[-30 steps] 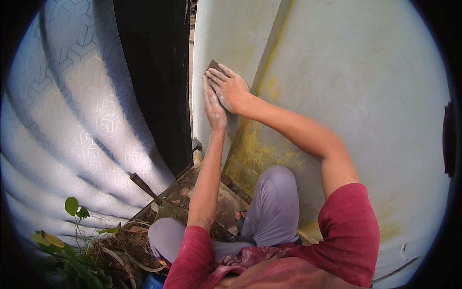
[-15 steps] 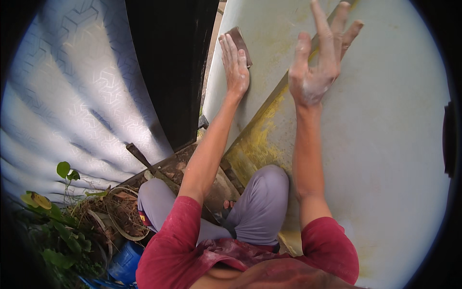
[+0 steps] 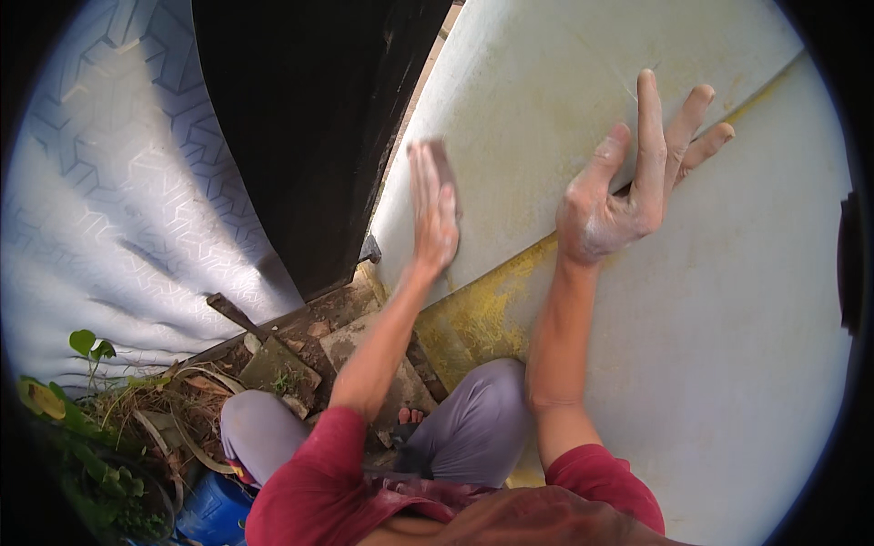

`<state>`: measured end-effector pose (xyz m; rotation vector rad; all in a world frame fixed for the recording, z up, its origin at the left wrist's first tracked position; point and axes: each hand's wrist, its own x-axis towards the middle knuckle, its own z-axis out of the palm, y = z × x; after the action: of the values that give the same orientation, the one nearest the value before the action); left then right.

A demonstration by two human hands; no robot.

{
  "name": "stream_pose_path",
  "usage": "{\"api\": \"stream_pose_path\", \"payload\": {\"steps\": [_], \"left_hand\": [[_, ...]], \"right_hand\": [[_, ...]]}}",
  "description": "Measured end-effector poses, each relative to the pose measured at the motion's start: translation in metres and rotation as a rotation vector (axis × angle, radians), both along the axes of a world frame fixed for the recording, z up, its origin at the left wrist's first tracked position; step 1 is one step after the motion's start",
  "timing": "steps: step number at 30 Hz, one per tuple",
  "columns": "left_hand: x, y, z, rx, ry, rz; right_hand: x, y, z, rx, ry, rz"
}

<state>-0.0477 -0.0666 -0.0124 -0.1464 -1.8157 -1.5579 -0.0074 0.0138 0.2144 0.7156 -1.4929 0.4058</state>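
Note:
My left hand (image 3: pixel 434 223), dusted with pale powder, lies lengthwise over a brown piece of sandpaper (image 3: pixel 444 164), pressing it against the left edge of a large pale grey panel (image 3: pixel 719 346). Hand and sandpaper are smeared by motion, and the fingers partly cover the sandpaper. Yellow patches (image 3: pixel 501 300) show on the panel around a slanting ridge. Farther right, my right hand (image 3: pixel 624 187) is held over that ridge, fingers spread and holding nothing. White dust coats its palm and thumb. Whether it touches the panel I cannot tell.
A black panel (image 3: pixel 309 118) stands left of the grey one, beside a shiny patterned silver sheet (image 3: pixel 118 200). A flat-bladed tool (image 3: pixel 235 315) lies on the ground near my knees. Plants (image 3: pixel 91 446) and a blue container (image 3: pixel 214 510) sit at lower left.
My left hand has slid the sandpaper nearer along the panel's edge. My right hand has come nearer and slightly right, its fingers still spread. The view has shifted a little.

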Motion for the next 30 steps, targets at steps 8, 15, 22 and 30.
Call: {"api": "stream_pose_path", "payload": {"steps": [8, 15, 22, 30], "left_hand": [[-0.004, -0.004, 0.121, -0.161, 0.146, -0.082], [0.001, 0.020, -0.037, 0.163, -0.134, -0.004], [-0.014, -0.007, 0.057, 0.011, 0.019, -0.033], [-0.007, 0.000, 0.089, 0.019, 0.031, -0.032]], "right_hand": [[-0.003, 0.006, -0.003, -0.043, 0.043, -0.009], [-0.002, 0.001, -0.006, -0.042, 0.020, 0.051], [-0.003, 0.002, -0.006, -0.046, 0.001, 0.098], [0.000, 0.001, -0.006, -0.039, 0.020, 0.061]]}}
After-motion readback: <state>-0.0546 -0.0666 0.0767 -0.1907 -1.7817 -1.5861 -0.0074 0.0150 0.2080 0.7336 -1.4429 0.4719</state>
